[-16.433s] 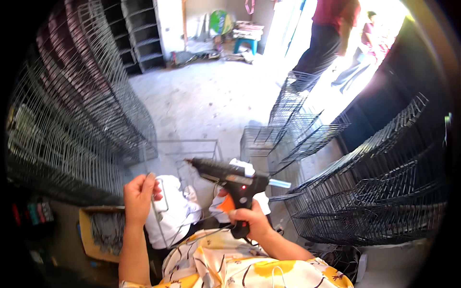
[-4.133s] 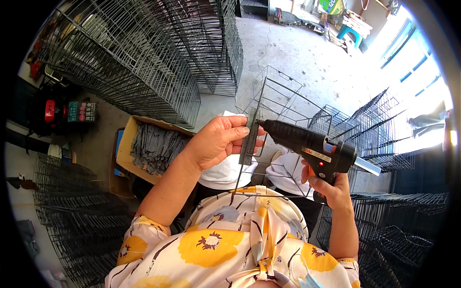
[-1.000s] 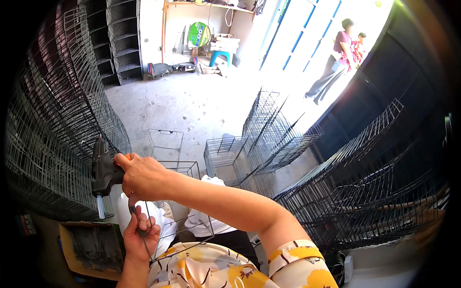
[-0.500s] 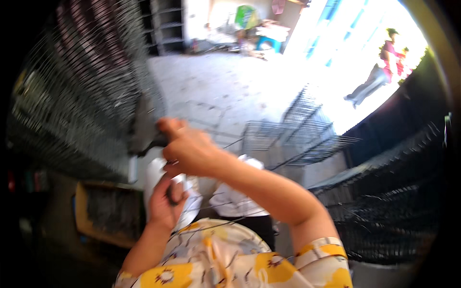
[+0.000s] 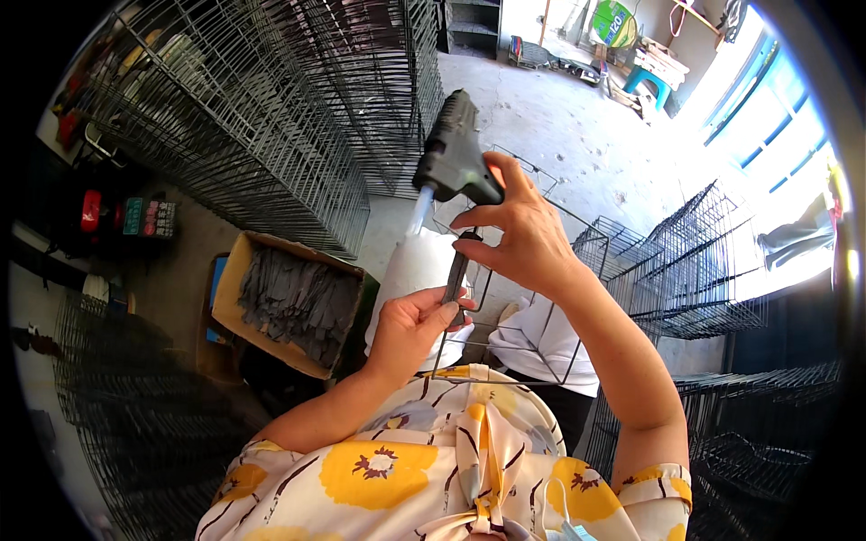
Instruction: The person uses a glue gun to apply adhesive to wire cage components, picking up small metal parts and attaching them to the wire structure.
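Observation:
My right hand is wrapped round the handle of a black hot glue gun, with a translucent glue stick sticking out of it. The thumb and a finger of this hand also touch the upper end of a dark grey strip. My left hand pinches the lower part of that strip against a side of a thin black wire frame. This frame rests over my lap, above white-covered knees. The hands partly hide where strip and wire meet.
An open cardboard box full of grey strips stands at my left. Tall stacks of wire panels rise behind it. More wire racks stand at the right. A blue stool is at the far wall.
The view has swung left, bringing the strip box into clear sight. My hands now hold the strip upright at the frame, with the glue gun raised above them.

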Demonstrator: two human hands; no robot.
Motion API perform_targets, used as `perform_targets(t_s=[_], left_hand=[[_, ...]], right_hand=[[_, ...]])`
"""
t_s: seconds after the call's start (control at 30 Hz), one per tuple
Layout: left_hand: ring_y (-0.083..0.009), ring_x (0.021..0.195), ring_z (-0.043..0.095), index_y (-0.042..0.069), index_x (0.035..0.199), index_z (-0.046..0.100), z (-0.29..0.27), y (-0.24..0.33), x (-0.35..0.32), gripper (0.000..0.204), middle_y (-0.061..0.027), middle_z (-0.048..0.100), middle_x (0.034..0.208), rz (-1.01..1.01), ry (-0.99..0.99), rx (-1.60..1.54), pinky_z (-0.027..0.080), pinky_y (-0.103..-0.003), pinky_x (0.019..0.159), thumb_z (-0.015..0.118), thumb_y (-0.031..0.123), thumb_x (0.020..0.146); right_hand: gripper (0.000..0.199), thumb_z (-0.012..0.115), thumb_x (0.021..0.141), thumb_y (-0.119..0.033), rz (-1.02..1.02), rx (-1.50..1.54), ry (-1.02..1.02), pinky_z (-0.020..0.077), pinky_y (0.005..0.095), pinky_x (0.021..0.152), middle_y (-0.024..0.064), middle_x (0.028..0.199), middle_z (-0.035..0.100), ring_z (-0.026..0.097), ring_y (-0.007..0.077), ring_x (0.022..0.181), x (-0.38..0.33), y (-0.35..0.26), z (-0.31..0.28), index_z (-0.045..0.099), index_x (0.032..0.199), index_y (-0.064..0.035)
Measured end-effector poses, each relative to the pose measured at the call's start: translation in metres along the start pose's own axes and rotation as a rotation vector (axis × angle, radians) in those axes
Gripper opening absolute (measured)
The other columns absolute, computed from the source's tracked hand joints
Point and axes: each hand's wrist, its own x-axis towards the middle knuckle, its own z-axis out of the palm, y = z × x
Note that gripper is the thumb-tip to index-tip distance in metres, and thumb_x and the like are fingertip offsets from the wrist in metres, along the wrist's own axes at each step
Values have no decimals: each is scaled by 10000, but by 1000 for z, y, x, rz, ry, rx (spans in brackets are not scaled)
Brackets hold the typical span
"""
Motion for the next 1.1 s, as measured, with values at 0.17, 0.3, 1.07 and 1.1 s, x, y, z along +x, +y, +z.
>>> perform_targets(t_s=[0.17,0.3,1.07,1.1], left_hand=[[-167,892,690,-44,1169,642,-7,3,-1,296,-117,705,1044,-57,-87,45,556,-287,813,563,183,996],[-196,1049,641,-18,1200,631,-27,-21,27,552,-122,681,1108,-33,-210,-107,479,-351,967,416,458,1023],[-181,1429,304,-21,1536,146,9,-15,16,1062,-103,296,1570,183,-197,-482,204,-342,1177,235,811,881],[-190,1437,293,-21,1536,143,8,-16,16,1058,-119,295,1569,198,-212,-469,200,-348,1179,230,808,884]], right_hand=[[335,756,782,-62,77,422,55,467,348,917,168,1338,423,545,261,1125,-13,-7,-28,723,1091,-186],[620,608,789,102,218,908,64,471,326,833,170,1333,414,524,223,1042,-61,-19,-54,376,1303,-157],[403,605,877,33,591,1129,61,481,266,764,92,1085,620,585,143,966,-161,-60,-29,531,1270,-19],[377,607,879,31,607,1106,33,479,262,760,81,1077,619,580,131,949,-161,-60,-28,546,1247,-21]])
